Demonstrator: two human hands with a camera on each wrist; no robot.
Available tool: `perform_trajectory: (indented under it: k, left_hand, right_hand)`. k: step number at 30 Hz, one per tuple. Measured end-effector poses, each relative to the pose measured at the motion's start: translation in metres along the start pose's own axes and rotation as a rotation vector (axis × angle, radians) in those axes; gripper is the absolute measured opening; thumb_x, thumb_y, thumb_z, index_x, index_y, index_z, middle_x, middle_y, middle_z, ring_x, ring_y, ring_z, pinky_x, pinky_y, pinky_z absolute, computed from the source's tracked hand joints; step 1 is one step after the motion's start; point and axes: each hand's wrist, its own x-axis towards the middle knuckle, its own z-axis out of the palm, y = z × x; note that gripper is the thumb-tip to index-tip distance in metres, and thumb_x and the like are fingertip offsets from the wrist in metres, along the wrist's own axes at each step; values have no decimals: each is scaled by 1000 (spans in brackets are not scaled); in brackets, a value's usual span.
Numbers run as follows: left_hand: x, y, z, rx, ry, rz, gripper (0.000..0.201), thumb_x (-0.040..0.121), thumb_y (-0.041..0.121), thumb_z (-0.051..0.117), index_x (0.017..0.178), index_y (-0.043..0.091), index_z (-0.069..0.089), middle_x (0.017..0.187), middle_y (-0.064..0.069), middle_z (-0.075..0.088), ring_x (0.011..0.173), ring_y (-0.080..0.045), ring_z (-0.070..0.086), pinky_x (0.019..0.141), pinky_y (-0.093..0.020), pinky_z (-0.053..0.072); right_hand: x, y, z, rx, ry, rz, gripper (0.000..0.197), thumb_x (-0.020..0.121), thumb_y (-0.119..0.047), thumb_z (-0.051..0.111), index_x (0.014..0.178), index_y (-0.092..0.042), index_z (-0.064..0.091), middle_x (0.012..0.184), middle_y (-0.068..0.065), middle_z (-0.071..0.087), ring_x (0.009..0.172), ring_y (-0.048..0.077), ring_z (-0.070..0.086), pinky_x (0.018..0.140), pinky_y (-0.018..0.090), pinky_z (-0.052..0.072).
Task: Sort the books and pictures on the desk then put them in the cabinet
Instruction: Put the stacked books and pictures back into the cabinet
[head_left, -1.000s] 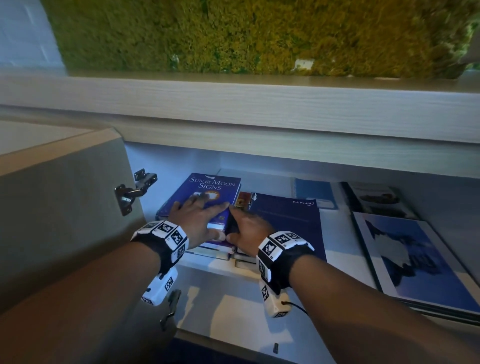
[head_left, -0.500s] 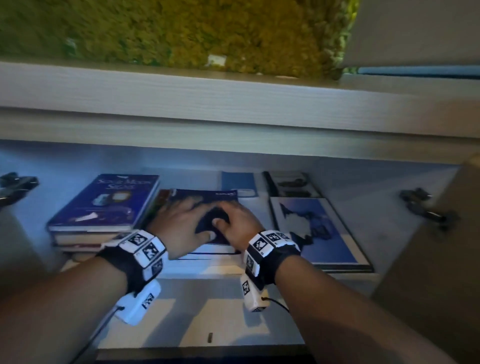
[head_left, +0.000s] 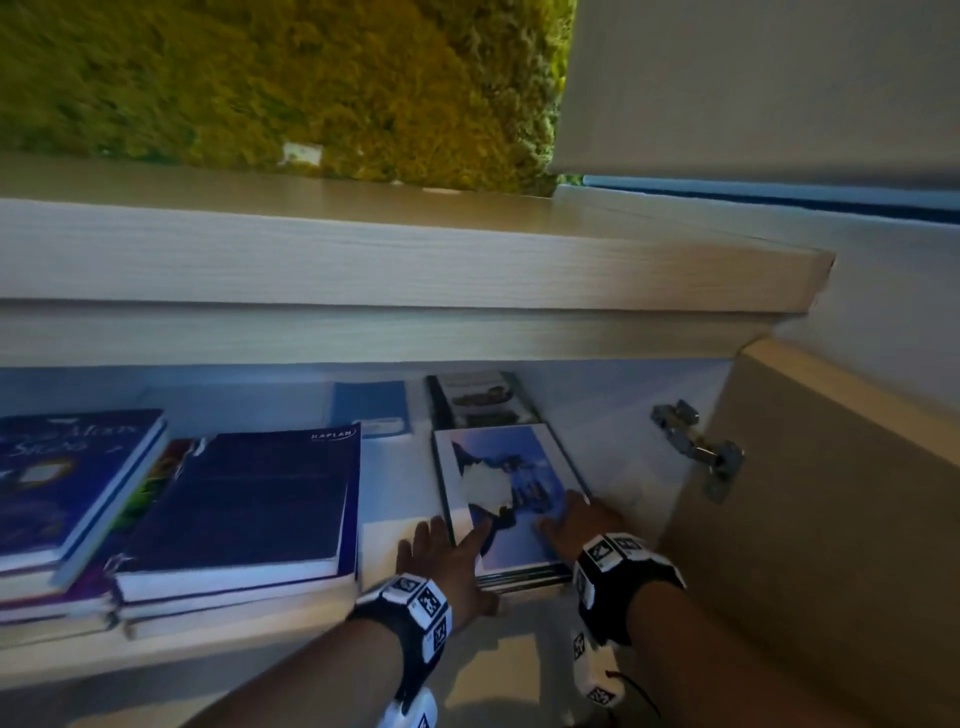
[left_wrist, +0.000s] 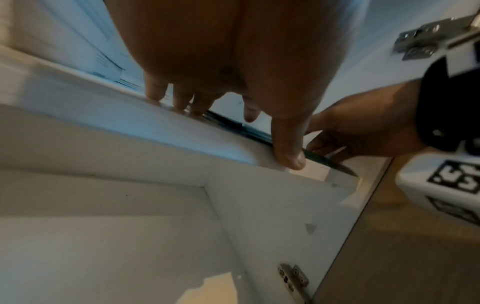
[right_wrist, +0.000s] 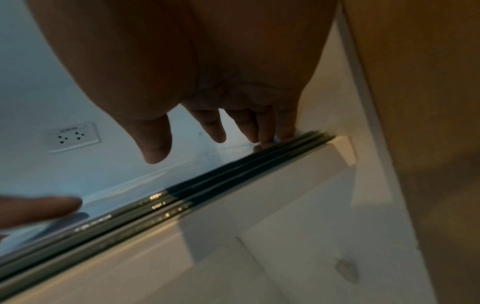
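- Both hands are inside the open cabinet, on the pile of framed pictures (head_left: 506, 486) that lies flat on the right part of the shelf (head_left: 389, 499).
- The left hand (head_left: 441, 558) lies at the pile's near left corner, fingers (left_wrist: 155, 90) straight and fanned out; the forefinger rests on the top picture and the other tips touch the shelf just beside the frames.
- The right hand (head_left: 576, 522) rests flat on the near right part of the top picture, fingers (right_wrist: 265, 131) long and loosely spread, their tips touching the glass by the frame's edge. Neither hand is curled round anything.
- From the right wrist, the dark edges of several frames (right_wrist: 207, 197) show stacked one on another, with the near edge sitting at the shelf's front lip.
- A smaller framed picture (head_left: 480, 400) lies farther back, just behind the pile.
- To the left, well apart from the hands, a dark blue Kaplan book (head_left: 249, 504) tops one stack, and another blue book (head_left: 67, 478) tops a stack at the far left.
- A pale blue booklet (head_left: 371, 408) lies at the back of the shelf.
- The right cabinet door (head_left: 831, 519) stands open, its metal hinge (head_left: 696, 447) showing.
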Motion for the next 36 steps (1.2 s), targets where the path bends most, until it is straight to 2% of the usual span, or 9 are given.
perform_trajectory:
  k: [4, 8, 12, 15, 18, 24, 28, 33, 36]
  left_hand:
    - [4, -6, 4, 13, 20, 6, 101, 77, 76, 57, 155, 47, -1, 167, -12, -10, 153, -36, -7, 123, -55, 3]
    - [2, -8, 3, -41, 42, 7, 100, 76, 74, 59, 155, 46, 5, 167, -10, -7, 154, -32, -5, 123, -52, 2]
    - [0, -5, -1, -43, 48, 5, 96, 76, 71, 62, 155, 45, 14, 167, -12, 2, 153, -32, 3, 123, -51, 8]
    - [-1, -3, -5, -38, 62, 3, 92, 73, 68, 67, 151, 43, 24, 164, -11, 13, 150, -32, 14, 120, -50, 17]
    - [1, -3, -7, -30, 59, 4, 90, 70, 67, 68, 148, 44, 29, 161, -9, 21, 146, -33, 21, 116, -51, 25]
    - [4, 1, -4, 5, 54, 0, 86, 72, 64, 67, 146, 46, 28, 157, -10, 26, 143, -36, 24, 112, -57, 28]
    - [2, 5, -2, 32, 53, 0, 83, 78, 61, 65, 149, 44, 26, 157, -13, 26, 143, -37, 23, 112, -60, 27]
    - [-1, 8, -5, 29, 63, 7, 80, 77, 59, 68, 147, 40, 34, 148, -12, 35, 139, -35, 30, 109, -58, 33]
    - [-2, 8, -8, 23, 58, 12, 81, 75, 59, 71, 146, 41, 37, 144, -10, 38, 135, -35, 34, 107, -54, 37]
  right_hand:
    - [13, -6, 0, -110, -9, -8, 79, 79, -79, 47, 138, -27, 52, 144, 8, 56, 128, 30, 56, 105, 37, 43]
    - [17, -11, 5, -130, -26, 35, 103, 68, -90, 46, 151, -30, 38, 157, 14, 36, 142, 38, 36, 117, 47, 34]
    - [18, -17, 8, -94, -57, 32, 106, 71, -86, 52, 157, -30, 25, 167, 14, 15, 150, 43, 21, 120, 53, 27]
    - [21, -19, -2, -88, -58, 35, 107, 69, -87, 53, 155, -28, 28, 162, 16, 25, 146, 40, 30, 115, 49, 33]
    - [23, -20, -4, -134, -64, 46, 99, 77, -82, 53, 155, -26, 29, 160, 18, 27, 144, 41, 34, 115, 49, 33]
    - [21, -22, -1, -211, -53, -15, 81, 87, -73, 51, 150, -23, 38, 156, 14, 40, 138, 36, 43, 110, 43, 38]
    - [21, -21, 4, -249, -7, -36, 84, 86, -73, 51, 154, -26, 30, 158, 19, 30, 143, 41, 33, 117, 47, 32]
    - [27, -21, 10, -204, -24, -75, 87, 87, -70, 50, 158, -29, 25, 160, 14, 26, 145, 40, 30, 118, 45, 29]
    - [32, -21, 12, -205, -50, -68, 92, 83, -72, 51, 159, -27, 23, 165, 13, 19, 149, 41, 25, 121, 48, 26]
